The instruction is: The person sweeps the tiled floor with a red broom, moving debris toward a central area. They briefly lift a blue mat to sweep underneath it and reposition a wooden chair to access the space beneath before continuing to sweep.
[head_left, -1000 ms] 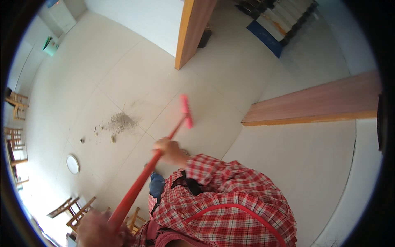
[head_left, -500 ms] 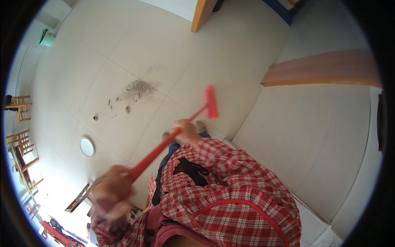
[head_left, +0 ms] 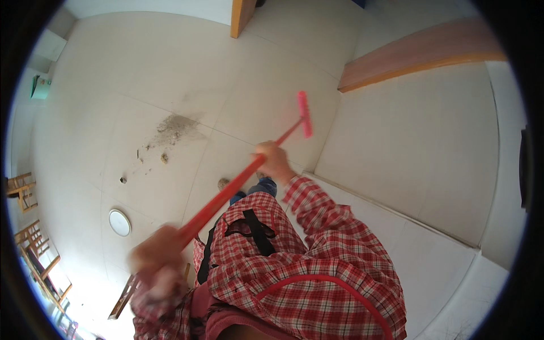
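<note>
I hold a broom with a red handle (head_left: pixel 218 199) and a pink head (head_left: pixel 305 114) across the front of my body. My left hand (head_left: pixel 160 252), blurred by motion, grips the upper end of the handle. Farther down, my right hand (head_left: pixel 272 159) is wrapped round it. The pink head is over the pale floor to the right of a heap of grey-brown dirt (head_left: pixel 174 129). Scattered crumbs and small clumps (head_left: pixel 164 158) lie below and left of that heap.
A round white disc (head_left: pixel 119 222) lies on the floor at left. Wooden chairs (head_left: pixel 42 263) stand along the left edge. A brown wooden-edged panel (head_left: pixel 419 54) is at upper right, above a pale step (head_left: pixel 396 170). A wooden post (head_left: pixel 242 20) stands at the far edge.
The broom head has moved away from my feet, and my right arm has stretched farther out. Both hands keep their hold. My view has shifted; the dirt heap looks about the same.
</note>
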Motion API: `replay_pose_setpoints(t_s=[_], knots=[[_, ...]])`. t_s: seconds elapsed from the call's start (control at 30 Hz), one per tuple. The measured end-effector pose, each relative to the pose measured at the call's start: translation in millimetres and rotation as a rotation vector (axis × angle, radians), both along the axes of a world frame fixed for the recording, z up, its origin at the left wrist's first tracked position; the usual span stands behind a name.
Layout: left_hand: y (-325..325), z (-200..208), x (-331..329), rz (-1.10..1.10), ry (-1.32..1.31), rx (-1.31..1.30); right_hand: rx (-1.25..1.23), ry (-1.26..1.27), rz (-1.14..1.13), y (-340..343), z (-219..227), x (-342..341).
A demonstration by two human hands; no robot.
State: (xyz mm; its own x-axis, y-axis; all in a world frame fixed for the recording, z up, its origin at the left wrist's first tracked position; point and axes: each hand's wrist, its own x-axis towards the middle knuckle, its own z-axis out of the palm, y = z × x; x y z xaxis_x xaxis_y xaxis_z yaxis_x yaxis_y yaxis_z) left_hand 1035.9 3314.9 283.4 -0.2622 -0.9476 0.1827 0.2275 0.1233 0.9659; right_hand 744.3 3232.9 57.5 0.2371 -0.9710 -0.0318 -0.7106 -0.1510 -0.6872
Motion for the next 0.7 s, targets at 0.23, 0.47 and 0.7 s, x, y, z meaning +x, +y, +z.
replay_pose_setpoints(t_s=[0.23, 0.47, 0.7], knots=[[-12, -32, -34, -0.182, -0.078, 0.203, 0.122, -0.029, -0.062, 66, -103, -47], [-2, 82, 60, -0.235, -0.499, -0.284, 0.061, -0.300, 0.081, 55, 38, 85], [-3, 4, 42, 0.191, 0.055, 0.338, 0.413, -0.218, 0.239, 98, -63, 48]])
